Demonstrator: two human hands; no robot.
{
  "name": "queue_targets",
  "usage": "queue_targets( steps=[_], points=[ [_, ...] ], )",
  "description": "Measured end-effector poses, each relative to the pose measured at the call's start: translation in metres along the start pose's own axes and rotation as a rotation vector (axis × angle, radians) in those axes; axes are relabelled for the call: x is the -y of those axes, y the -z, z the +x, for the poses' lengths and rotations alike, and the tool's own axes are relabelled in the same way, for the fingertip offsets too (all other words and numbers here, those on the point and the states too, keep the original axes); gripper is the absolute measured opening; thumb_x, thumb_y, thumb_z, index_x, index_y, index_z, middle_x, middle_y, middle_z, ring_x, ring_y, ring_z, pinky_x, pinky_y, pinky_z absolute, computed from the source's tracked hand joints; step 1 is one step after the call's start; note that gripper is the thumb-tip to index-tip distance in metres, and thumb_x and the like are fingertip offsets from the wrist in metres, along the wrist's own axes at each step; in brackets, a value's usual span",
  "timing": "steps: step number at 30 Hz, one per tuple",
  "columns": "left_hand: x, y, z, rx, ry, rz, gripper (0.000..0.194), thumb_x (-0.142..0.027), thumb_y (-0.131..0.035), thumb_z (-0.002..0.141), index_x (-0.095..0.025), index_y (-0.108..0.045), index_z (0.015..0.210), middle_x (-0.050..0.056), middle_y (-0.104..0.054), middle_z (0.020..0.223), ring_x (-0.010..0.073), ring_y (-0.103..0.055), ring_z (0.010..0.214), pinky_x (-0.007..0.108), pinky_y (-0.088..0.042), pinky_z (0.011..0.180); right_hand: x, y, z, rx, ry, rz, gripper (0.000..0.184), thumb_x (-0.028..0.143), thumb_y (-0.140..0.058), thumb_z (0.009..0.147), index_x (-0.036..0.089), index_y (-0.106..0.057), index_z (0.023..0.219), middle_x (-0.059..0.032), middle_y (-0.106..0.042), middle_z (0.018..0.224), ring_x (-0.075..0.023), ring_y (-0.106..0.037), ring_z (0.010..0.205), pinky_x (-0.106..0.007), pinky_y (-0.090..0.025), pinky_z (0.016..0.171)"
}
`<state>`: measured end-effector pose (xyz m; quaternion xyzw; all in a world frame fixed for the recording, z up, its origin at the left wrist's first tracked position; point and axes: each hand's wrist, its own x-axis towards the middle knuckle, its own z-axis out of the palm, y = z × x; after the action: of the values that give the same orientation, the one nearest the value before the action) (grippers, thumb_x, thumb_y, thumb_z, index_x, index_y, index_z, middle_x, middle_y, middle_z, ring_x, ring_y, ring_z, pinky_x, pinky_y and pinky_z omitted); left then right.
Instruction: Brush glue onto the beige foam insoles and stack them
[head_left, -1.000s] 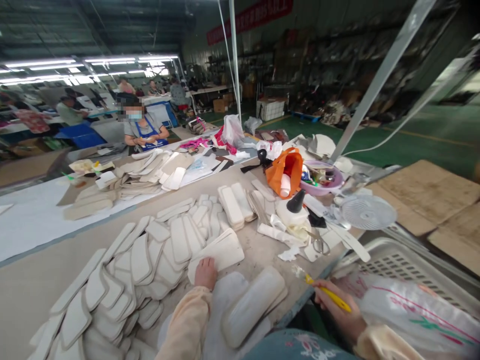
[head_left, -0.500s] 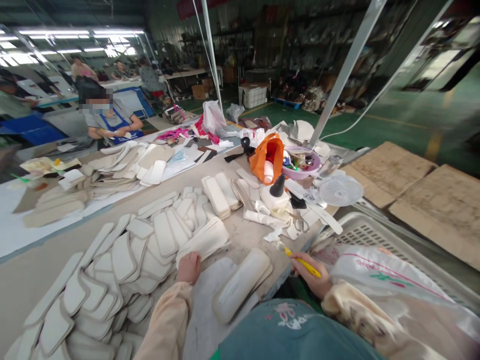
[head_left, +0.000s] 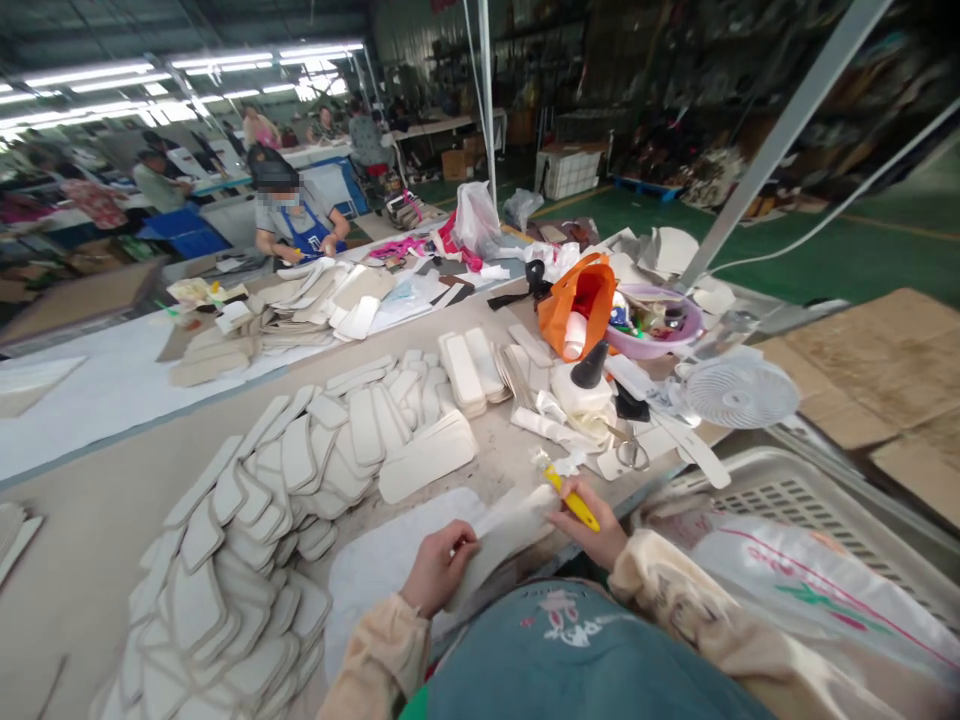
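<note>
My left hand (head_left: 439, 567) is closed on one end of a long off-white padded piece (head_left: 499, 532), lifted off the table close to my body. My right hand (head_left: 589, 520) grips a yellow-handled brush (head_left: 564, 491) and also touches the far end of that piece. Several more off-white padded pieces (head_left: 300, 470) lie overlapped in rows on the table to the left. A single long piece (head_left: 427, 458) lies just beyond my hands. A white sheet (head_left: 382, 560) lies under my left hand.
A glue bottle with a black nozzle (head_left: 589, 385), scissors (head_left: 630, 452), an orange bag (head_left: 581, 310), a pink bowl (head_left: 664, 335) and a small white fan (head_left: 739, 392) stand at right. A white plastic crate (head_left: 787, 490) holds a bag. A person (head_left: 292, 220) works across the table.
My left hand left the stacked pieces and picked up the long padded piece near my body. My right hand with the brush moved left onto it. The view shifted.
</note>
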<state>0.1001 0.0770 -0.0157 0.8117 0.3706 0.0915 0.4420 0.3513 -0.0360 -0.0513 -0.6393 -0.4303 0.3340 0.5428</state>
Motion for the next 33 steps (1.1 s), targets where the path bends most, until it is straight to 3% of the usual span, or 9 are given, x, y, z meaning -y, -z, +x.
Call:
queue_targets(
  steps=[3, 6, 12, 16, 21, 26, 33],
  points=[
    [0.006, -0.024, -0.017, -0.006, 0.126, -0.118, 0.011, -0.028, -0.054, 0.081, -0.019, -0.059, 0.078, -0.002, -0.059, 0.068, 0.0123, -0.053, 0.067, 0.024, -0.04, 0.065, -0.011, -0.001, -0.01, 0.027, -0.041, -0.001, 0.032, 0.044, -0.066, 0.08, 0.025, -0.041, 0.084, 0.0087, -0.041, 0.058, -0.0115, -0.042, 0.047, -0.025, -0.035, 0.044],
    [0.021, -0.04, -0.039, -0.025, 0.267, -0.352, 0.017, -0.03, -0.063, 0.074, -0.019, -0.06, 0.086, -0.003, -0.061, 0.069, 0.0125, -0.054, 0.067, 0.023, -0.041, 0.064, -0.028, 0.004, -0.018, 0.049, -0.048, -0.047, 0.03, 0.042, -0.065, 0.08, 0.025, -0.042, 0.086, 0.0094, -0.037, 0.057, -0.0112, -0.038, 0.046, -0.025, -0.031, 0.044],
    [0.051, -0.063, -0.08, -0.228, 0.558, -0.866, 0.039, -0.046, -0.074, 0.06, -0.015, -0.059, 0.08, 0.001, -0.063, 0.069, 0.0132, -0.057, 0.061, 0.026, -0.046, 0.058, -0.05, 0.009, -0.017, 0.027, 0.05, -0.211, 0.025, 0.043, -0.063, 0.08, 0.024, -0.047, 0.086, 0.0055, -0.048, 0.063, -0.0131, -0.045, 0.05, -0.027, -0.041, 0.049],
    [0.058, -0.066, -0.073, -0.434, 0.687, -0.629, 0.041, -0.048, -0.071, 0.062, -0.016, -0.059, 0.084, 0.002, -0.065, 0.069, 0.0142, -0.061, 0.06, 0.027, -0.049, 0.058, -0.049, 0.002, -0.006, 0.018, 0.102, -0.329, 0.022, 0.045, -0.055, 0.084, 0.024, -0.049, 0.082, 0.0037, -0.053, 0.065, -0.0133, -0.049, 0.049, -0.027, -0.043, 0.05],
    [0.066, -0.059, -0.051, -0.538, 0.742, -0.332, 0.023, -0.033, -0.068, 0.069, -0.019, -0.057, 0.085, -0.002, -0.063, 0.062, 0.014, -0.061, 0.06, 0.025, -0.044, 0.058, -0.051, -0.005, 0.013, 0.07, 0.147, -0.49, 0.022, 0.046, -0.051, 0.087, 0.024, -0.048, 0.082, 0.0031, -0.055, 0.061, -0.0154, -0.054, 0.05, -0.027, -0.044, 0.052],
    [0.07, -0.056, -0.045, -0.528, 0.765, -0.128, 0.018, -0.026, -0.063, 0.074, -0.02, -0.056, 0.089, -0.003, -0.063, 0.064, 0.0154, -0.061, 0.065, 0.026, -0.04, 0.063, -0.058, -0.012, 0.025, 0.092, 0.183, -0.581, 0.026, 0.049, -0.045, 0.088, 0.025, -0.048, 0.08, 0.0008, -0.059, 0.063, -0.0181, -0.058, 0.055, -0.029, -0.044, 0.057],
    [0.073, -0.056, -0.044, -0.45, 0.763, -0.021, 0.021, -0.028, -0.061, 0.077, -0.019, -0.056, 0.095, -0.002, -0.066, 0.069, 0.016, -0.062, 0.069, 0.026, -0.04, 0.066, -0.064, -0.019, 0.029, 0.099, 0.152, -0.645, 0.026, 0.049, -0.045, 0.087, 0.025, -0.05, 0.08, -0.0001, -0.06, 0.064, -0.0197, -0.058, 0.057, -0.03, -0.041, 0.056]
  ],
)
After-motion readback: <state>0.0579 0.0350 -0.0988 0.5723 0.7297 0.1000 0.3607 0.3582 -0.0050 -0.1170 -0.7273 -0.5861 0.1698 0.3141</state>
